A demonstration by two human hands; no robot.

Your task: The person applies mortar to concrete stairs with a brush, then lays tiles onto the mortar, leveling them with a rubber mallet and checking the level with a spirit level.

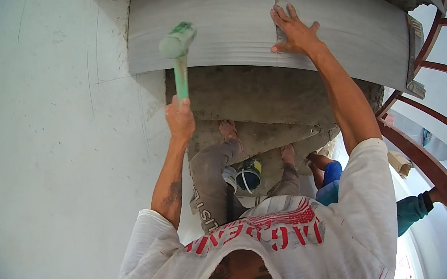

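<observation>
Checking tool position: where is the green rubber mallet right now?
Upper left of the head view: the green rubber mallet is raised in the left hand, over the grey tile.

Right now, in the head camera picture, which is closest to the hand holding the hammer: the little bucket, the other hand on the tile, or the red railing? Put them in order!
From the left hand gripping the green mallet:
1. The bucket, just below and to the right, by the feet.
2. The right hand, up and to the right, flat on the grey tile.
3. The red railing, far off at the right edge.
</observation>
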